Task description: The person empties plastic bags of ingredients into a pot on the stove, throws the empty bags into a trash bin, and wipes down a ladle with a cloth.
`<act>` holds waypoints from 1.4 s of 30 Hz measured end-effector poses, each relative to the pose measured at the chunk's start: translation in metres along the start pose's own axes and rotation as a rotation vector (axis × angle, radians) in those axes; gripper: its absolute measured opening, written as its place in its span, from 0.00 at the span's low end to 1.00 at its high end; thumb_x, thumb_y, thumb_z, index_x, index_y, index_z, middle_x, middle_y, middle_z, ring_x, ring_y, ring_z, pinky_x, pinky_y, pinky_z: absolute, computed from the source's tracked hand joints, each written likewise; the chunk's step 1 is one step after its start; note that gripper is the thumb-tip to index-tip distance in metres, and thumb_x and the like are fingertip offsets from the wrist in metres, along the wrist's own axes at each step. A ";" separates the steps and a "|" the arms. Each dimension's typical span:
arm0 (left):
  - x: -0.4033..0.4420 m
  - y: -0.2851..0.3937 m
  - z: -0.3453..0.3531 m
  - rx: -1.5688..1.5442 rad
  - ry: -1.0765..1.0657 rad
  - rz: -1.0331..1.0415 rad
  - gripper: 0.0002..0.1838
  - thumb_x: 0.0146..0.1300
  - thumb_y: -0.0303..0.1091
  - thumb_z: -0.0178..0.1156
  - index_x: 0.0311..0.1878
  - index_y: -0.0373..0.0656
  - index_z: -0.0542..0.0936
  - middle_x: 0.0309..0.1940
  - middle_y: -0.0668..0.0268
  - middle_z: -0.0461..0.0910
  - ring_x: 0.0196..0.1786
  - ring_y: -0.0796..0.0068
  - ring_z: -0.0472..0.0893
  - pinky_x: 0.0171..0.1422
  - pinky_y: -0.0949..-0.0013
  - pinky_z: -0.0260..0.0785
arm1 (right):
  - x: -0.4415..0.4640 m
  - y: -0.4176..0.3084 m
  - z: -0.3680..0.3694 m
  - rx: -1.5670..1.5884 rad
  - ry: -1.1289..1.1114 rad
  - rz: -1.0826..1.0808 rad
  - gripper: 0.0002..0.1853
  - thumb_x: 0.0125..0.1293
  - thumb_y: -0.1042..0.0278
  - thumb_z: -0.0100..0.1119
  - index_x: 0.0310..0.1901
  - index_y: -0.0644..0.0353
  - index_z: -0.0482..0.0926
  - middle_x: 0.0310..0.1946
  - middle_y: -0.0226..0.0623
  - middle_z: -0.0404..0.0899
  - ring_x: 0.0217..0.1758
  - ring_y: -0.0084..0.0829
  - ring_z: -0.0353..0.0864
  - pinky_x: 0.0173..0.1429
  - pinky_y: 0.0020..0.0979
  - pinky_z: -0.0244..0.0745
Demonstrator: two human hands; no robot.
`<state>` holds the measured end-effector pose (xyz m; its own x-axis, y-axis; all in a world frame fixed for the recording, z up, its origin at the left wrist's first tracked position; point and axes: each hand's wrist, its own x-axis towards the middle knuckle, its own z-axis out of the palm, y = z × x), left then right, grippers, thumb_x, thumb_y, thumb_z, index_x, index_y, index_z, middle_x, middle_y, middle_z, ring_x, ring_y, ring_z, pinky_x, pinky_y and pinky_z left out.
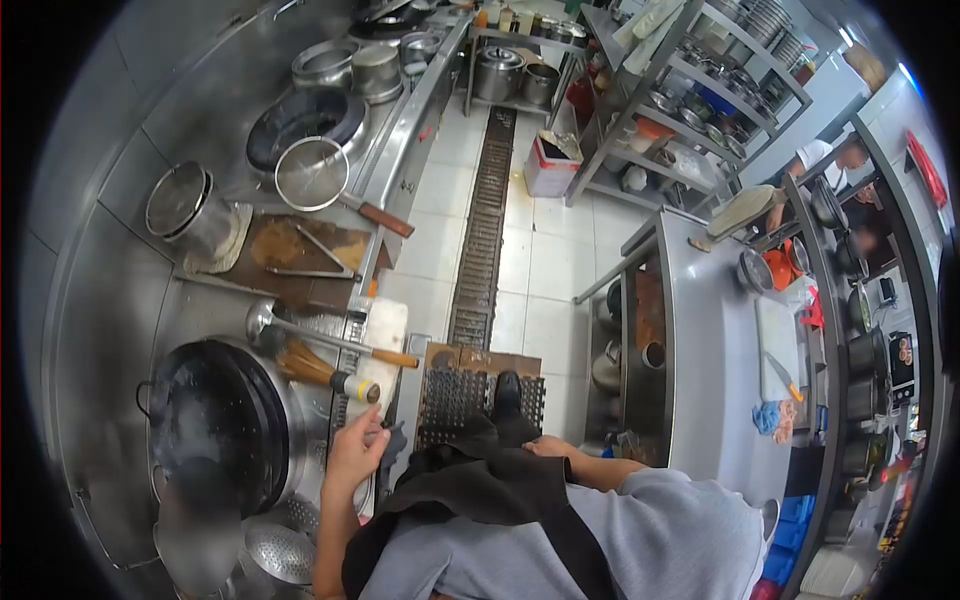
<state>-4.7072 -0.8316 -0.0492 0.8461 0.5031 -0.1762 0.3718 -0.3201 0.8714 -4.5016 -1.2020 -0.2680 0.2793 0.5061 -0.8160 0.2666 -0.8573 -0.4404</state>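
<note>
My left hand (357, 450) is just below the taped handle end of a bamboo wok brush (312, 366), its fingers apart and nothing visible in them. Above the brush lies a ladle (325, 334) with a wooden handle, both resting by the stove edge. To the left of that hand sits a large dark wok (215, 420) with wet, steamy contents. Beside the black apron (480, 475), my right hand (548, 447) is closed, fingers curled in; whether it grips the cloth is hidden.
A perforated skimmer (279, 553) is at lower left. Tongs (318, 255) and a mesh strainer (312, 174) lie farther up the counter. A floor drain (482, 230) runs ahead. On the right counter (700, 340) are a cutting board (778, 335) and a knife (783, 376). Another person (812, 158) stands far right.
</note>
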 end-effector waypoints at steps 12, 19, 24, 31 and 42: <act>0.087 0.035 0.139 -0.007 0.028 -0.190 0.31 0.57 0.29 0.65 0.65 0.40 0.71 0.43 0.60 0.81 0.37 0.74 0.83 0.44 0.70 0.76 | 0.051 -0.007 -0.230 -0.313 0.589 -0.279 0.19 0.59 0.58 0.57 0.47 0.60 0.82 0.43 0.53 0.81 0.52 0.51 0.79 0.59 0.45 0.74; 0.156 0.069 0.179 0.014 -0.004 -0.211 0.34 0.57 0.30 0.65 0.68 0.45 0.68 0.49 0.59 0.80 0.40 0.72 0.83 0.47 0.68 0.76 | 0.072 0.029 -0.357 -0.280 0.611 -0.112 0.21 0.59 0.58 0.58 0.52 0.58 0.79 0.59 0.55 0.72 0.57 0.49 0.76 0.63 0.44 0.73; 0.176 0.054 0.185 0.020 -0.038 -0.263 0.34 0.57 0.30 0.66 0.69 0.44 0.68 0.48 0.59 0.81 0.39 0.72 0.83 0.47 0.68 0.76 | 0.052 0.100 -0.361 -0.078 0.655 0.157 0.19 0.60 0.62 0.56 0.53 0.56 0.81 0.58 0.53 0.74 0.61 0.47 0.74 0.64 0.41 0.71; 0.251 0.029 0.188 0.124 -0.150 -0.362 0.34 0.57 0.31 0.66 0.68 0.44 0.69 0.48 0.58 0.81 0.38 0.71 0.84 0.46 0.68 0.76 | 0.029 0.153 -0.313 -0.079 0.565 0.308 0.15 0.58 0.66 0.54 0.45 0.58 0.84 0.43 0.50 0.82 0.54 0.47 0.79 0.62 0.42 0.73; 0.536 0.133 0.176 0.333 -0.259 0.188 0.31 0.58 0.38 0.61 0.66 0.40 0.69 0.56 0.47 0.76 0.52 0.51 0.80 0.58 0.56 0.71 | 0.124 0.156 -0.443 -0.095 0.669 0.340 0.19 0.57 0.65 0.59 0.49 0.64 0.82 0.55 0.54 0.75 0.58 0.50 0.76 0.66 0.43 0.68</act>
<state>-4.1373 -0.7461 -0.1080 0.9624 0.2079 -0.1747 0.2693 -0.6485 0.7120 -4.0165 -1.2309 -0.2723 0.8524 0.1905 -0.4869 0.1355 -0.9799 -0.1462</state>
